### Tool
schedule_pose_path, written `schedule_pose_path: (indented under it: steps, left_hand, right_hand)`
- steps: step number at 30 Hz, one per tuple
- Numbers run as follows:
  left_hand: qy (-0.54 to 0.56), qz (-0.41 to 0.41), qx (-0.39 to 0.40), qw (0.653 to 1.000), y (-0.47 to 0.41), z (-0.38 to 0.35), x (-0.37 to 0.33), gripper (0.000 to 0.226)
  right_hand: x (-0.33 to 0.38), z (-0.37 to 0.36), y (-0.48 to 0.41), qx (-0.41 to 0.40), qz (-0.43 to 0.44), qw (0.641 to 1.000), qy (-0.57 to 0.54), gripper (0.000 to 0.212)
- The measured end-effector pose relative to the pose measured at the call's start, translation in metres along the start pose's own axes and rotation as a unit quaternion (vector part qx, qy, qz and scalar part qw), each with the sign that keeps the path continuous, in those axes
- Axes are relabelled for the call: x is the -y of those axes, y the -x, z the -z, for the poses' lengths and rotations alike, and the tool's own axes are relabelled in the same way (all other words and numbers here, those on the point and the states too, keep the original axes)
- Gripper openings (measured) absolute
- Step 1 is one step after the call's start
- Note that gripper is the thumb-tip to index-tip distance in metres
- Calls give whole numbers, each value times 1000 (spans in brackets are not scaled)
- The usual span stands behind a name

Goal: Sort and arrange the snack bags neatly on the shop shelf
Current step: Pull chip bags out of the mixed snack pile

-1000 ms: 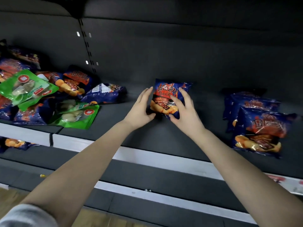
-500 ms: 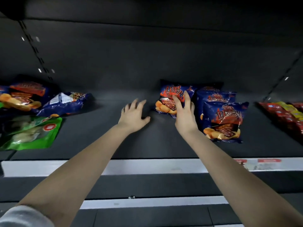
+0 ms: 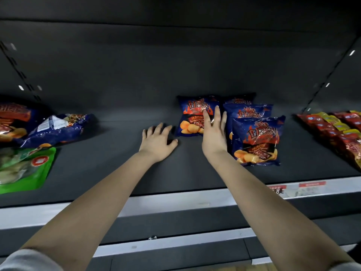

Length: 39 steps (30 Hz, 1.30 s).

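Observation:
A blue barbecue chip bag stands at the back of the dark shelf. My right hand lies with straight fingers against its right side, between it and a row of matching blue bags. My left hand rests palm down on the shelf just left of the bag, fingers spread, holding nothing. At the far left lies a jumble of blue bags and a green bag.
Red and yellow packets line the shelf at the far right. A white price rail runs along the shelf's front edge, with lower shelf edges below it. Bare dark shelf lies between the left pile and my hands.
The blue bag has gone from both hands to standing beside the row on the right. My left hand let go and dropped to the shelf. The camera view turned right.

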<state>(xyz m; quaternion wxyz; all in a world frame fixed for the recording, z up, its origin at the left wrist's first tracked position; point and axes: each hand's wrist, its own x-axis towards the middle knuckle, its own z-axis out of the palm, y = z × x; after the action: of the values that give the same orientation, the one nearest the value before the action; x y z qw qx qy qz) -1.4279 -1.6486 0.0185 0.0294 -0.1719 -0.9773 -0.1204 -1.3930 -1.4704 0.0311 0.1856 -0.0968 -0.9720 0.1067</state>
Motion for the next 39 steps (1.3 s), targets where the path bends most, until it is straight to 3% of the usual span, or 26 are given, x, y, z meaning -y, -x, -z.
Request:
schedule_pose_path:
  steps: [5, 10, 15, 23, 32, 39]
  left_hand:
    - [4, 0, -7, 1000, -2, -3, 1, 62]
    - [9, -3, -12, 1000, -3, -4, 1, 63]
    - [9, -3, -9, 1000, -3, -6, 0, 63]
    - [8, 2, -11, 1000, -2, -3, 0, 63]
    - [6, 22, -3, 1000, 7, 1, 2, 63]
    - [14, 50, -16, 999, 21, 15, 19, 63]
  right_hand:
    - [1, 0, 0, 4, 33, 999, -7, 93]
    - [14, -3, 8, 12, 120, 993, 7, 85]
    - [14, -4, 2, 16, 113, 993, 42, 86]
    - [14, -4, -2, 19, 103, 994, -11, 93]
    - [12, 4, 3, 5, 126, 992, -14, 73]
    - [50, 13, 9, -20, 201, 979, -37, 70]
